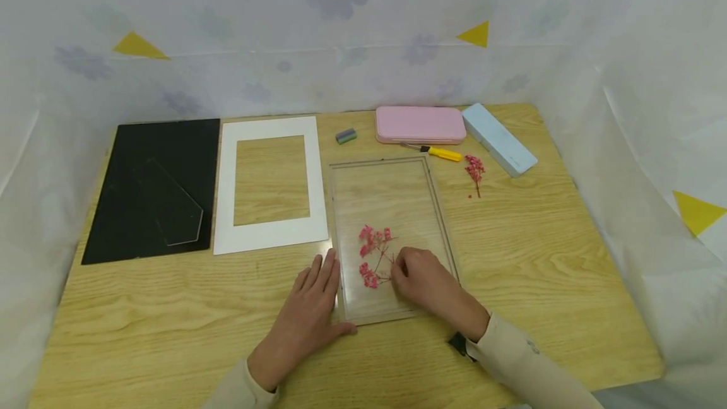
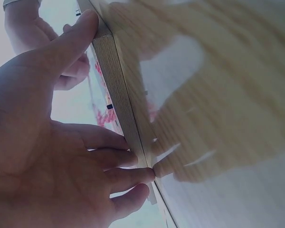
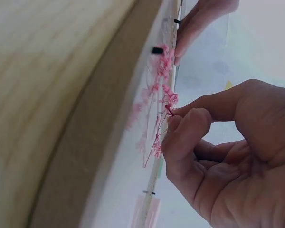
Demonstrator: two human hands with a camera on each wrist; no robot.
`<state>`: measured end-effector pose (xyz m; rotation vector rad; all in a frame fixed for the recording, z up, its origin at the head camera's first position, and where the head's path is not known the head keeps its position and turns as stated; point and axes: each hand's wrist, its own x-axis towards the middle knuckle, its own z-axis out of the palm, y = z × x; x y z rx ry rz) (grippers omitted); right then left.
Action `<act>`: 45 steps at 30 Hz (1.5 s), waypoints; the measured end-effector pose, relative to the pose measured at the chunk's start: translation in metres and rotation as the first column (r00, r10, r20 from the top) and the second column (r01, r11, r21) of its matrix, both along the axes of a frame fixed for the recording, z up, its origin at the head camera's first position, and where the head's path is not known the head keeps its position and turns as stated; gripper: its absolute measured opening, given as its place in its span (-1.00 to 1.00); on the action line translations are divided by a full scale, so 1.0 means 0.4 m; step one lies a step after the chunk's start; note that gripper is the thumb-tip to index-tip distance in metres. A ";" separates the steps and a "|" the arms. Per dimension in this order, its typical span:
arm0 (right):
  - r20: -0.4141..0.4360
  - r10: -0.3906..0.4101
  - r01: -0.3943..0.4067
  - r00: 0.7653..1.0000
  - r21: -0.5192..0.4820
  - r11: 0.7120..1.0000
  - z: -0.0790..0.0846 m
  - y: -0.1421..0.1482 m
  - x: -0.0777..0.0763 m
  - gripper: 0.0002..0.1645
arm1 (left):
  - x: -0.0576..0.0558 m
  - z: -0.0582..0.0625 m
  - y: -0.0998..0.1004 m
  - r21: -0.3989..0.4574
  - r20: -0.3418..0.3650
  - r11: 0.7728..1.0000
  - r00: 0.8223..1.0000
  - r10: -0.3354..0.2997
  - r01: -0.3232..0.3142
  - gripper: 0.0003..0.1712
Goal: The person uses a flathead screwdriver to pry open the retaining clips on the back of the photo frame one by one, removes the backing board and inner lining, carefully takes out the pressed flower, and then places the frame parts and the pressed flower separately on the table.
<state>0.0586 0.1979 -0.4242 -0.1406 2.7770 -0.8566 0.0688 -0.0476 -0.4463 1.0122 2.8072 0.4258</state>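
Observation:
A wooden picture frame with a clear pane [image 1: 380, 191] lies flat on the table in front of me. Sprigs of small pink dried flowers [image 1: 370, 243] rest on its lower half, their thin stems pointing right. My right hand [image 1: 423, 278] is over the pane and pinches a thin red stem [image 3: 169, 110] between thumb and forefinger, as the right wrist view shows. Flat beside the frame's lower left corner, my left hand [image 1: 309, 309] has its fingers straight, with fingertips at the frame's side [image 2: 115, 66] and the thumb at its near edge.
Left of the frame lie a white mat board [image 1: 272, 234] and a black backing board [image 1: 161, 150] with a stand. Behind are a small grey-green block [image 1: 346, 136], a pink case [image 1: 420, 124], a yellow-handled screwdriver [image 1: 445, 154], a light-blue case [image 1: 500, 139] and another pink sprig [image 1: 475, 169].

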 end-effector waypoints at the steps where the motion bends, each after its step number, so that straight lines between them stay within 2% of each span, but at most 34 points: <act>1: -0.007 -0.005 0.005 1.000 -0.005 1.000 0.004 0.002 -0.001 -0.80 | 0.000 0.000 0.000 -0.001 -0.003 1.000 1.000 0.000 0.000 0.38; 11: -0.123 -0.016 0.017 0.992 0.007 1.000 0.025 0.035 -0.024 -0.83 | -0.001 -0.001 -0.002 -0.002 -0.008 1.000 1.000 0.003 -0.003 0.38; 14: -0.091 -0.026 0.028 0.996 0.023 0.999 0.018 0.033 -0.039 -0.81 | -0.002 -0.001 -0.003 -0.002 -0.002 1.000 1.000 0.004 -0.004 0.38; 21: 0.056 -0.063 0.063 0.996 0.005 0.998 -0.008 -0.004 -0.090 -0.67 | -0.003 0.000 -0.004 0.007 -0.007 1.000 1.000 0.003 -0.003 0.37; 25: 0.120 -0.046 0.046 0.992 0.003 0.999 -0.019 -0.020 -0.114 -0.49 | -0.003 -0.002 -0.003 0.008 0.009 1.000 1.000 0.001 -0.001 0.38; 30: 0.153 -0.023 0.026 0.988 -0.020 0.999 -0.018 -0.027 -0.123 -0.35 | -0.004 -0.001 -0.003 0.004 0.021 1.000 1.000 0.001 -0.002 0.39; 35: 0.173 -0.024 0.029 0.985 -0.026 0.999 -0.013 -0.039 -0.129 -0.38 | -0.003 -0.001 -0.004 -0.004 0.008 1.000 1.000 0.000 0.000 0.39; 42: 0.117 -0.004 -0.007 0.993 0.093 0.996 -0.015 -0.050 -0.128 -0.59 | -0.001 -0.003 -0.003 0.003 0.019 1.000 1.000 -0.001 0.001 0.38; 45: 0.112 -0.006 -0.005 0.994 0.099 0.995 -0.015 -0.048 -0.128 -0.61 | -0.001 -0.003 -0.002 0.004 0.021 1.000 1.000 0.000 0.000 0.39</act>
